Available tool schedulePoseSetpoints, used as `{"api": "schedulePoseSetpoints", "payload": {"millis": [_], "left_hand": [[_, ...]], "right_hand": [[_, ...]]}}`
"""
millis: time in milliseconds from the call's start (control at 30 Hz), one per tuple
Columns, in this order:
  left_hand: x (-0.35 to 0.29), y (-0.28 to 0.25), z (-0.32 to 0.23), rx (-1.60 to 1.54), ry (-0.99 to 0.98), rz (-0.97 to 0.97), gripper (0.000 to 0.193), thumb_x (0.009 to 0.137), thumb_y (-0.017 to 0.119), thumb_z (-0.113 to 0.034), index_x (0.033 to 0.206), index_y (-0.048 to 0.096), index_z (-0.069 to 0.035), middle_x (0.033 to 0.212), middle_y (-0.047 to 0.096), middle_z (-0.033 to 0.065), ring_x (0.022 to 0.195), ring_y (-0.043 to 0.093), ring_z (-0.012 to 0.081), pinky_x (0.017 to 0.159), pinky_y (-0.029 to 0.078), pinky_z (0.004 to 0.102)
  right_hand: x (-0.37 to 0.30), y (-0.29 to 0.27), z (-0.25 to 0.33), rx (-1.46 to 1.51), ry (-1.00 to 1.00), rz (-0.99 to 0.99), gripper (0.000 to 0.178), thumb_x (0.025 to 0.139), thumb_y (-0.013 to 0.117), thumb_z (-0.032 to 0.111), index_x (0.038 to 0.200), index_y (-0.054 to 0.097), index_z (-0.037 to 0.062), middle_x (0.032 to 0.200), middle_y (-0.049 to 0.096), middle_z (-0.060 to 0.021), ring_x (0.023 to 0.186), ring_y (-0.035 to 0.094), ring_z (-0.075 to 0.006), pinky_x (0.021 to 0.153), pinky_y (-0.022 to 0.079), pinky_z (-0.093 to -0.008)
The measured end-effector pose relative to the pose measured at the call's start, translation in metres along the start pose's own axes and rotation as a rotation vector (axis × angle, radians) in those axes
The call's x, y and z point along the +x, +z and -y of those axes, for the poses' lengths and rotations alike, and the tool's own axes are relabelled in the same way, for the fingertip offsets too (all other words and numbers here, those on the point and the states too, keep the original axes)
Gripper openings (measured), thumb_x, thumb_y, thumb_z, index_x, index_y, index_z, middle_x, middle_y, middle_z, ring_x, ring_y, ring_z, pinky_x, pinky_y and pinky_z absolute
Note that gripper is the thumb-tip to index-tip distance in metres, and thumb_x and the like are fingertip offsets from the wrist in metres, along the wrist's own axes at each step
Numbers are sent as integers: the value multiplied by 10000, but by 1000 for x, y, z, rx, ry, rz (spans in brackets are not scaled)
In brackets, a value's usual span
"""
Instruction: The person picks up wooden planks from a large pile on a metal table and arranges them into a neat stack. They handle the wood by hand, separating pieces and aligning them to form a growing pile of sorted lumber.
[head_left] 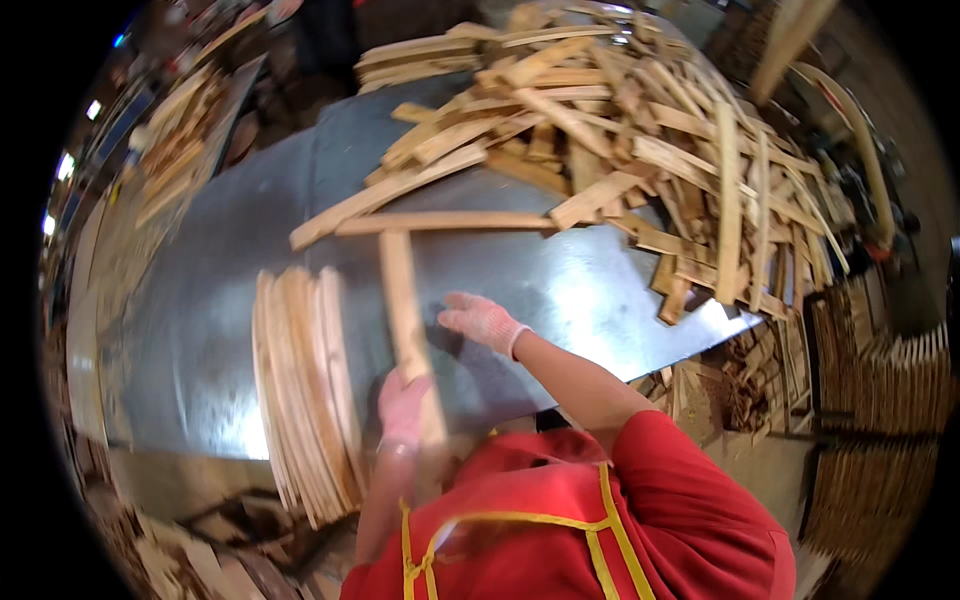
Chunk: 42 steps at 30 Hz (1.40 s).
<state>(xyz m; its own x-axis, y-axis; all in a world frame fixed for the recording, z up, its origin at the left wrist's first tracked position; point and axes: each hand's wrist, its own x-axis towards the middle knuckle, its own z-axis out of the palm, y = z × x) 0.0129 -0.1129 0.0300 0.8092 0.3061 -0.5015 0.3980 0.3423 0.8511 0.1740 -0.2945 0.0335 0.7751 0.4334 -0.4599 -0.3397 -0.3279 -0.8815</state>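
grips, with the pink-gloved left hand [404,405] at seven o'clock, a long flat pale-wood slat [400,290] near its lower end, pointing almost to twelve. holds the pink-gloved right hand [483,320] loosely open, fingers toward ten. faces a grey sheet-metal table [205,320], with side-by-side wooden slats [300,370] at eight, jumbled wooden strips [565,120] at one, brown stacked wood [880,400] beyond at four.

Head-worn fisheye, facing steeply down: hands [482,318] near, metal table [200,300] beyond.
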Motion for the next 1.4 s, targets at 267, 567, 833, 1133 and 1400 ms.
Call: {"api": "schedulePoseSetpoints", "payload": {"millis": [267,567,833,1133,1400], "left_hand": [[-24,-132,31,2045,376,-686,707,878,715,-267,1516,459,-99,1583,419,128,1428,434,337,1135,405,460],[29,94,0,978,420,100,902,867,784,-310,1606,348,-32,1546,510,193,1463,463,312,1223,365,436],[58,267,-25,194,149,226,626,881,759,-97,1451,507,-31,1237,657,70,1130,651,169,954,549,349],[26,33,12,1444,628,-587,557,803,703,-151,1349,634,-63,1357,610,149,1227,596,364,1029,490,476],[-13,-73,-7,1814,301,-585,772,896,690,-243,1590,385,-96,1593,437,159,1473,404,321,1184,354,493]], "right_hand": [[-100,-292,-41,-569,-493,-1181,549,879,795,208,1382,638,53,1362,675,-165,1246,638,-327,1086,495,-423],[-157,-381,-50,-442,-45,-1266,843,828,779,177,1549,384,-11,1335,624,-286,1239,608,-434,1026,521,-487],[-105,-270,33,-610,-531,-546,685,782,800,244,1390,563,36,1257,654,-241,1213,620,-411,1071,488,-465],[23,-499,110,-1377,-72,-568,977,752,852,368,1602,404,193,1649,426,-102,1539,348,-373,1251,311,-483],[31,-354,71,-1459,-161,110,616,741,825,371,1292,693,130,1181,725,-146,1099,698,-333,964,572,-407]]}}
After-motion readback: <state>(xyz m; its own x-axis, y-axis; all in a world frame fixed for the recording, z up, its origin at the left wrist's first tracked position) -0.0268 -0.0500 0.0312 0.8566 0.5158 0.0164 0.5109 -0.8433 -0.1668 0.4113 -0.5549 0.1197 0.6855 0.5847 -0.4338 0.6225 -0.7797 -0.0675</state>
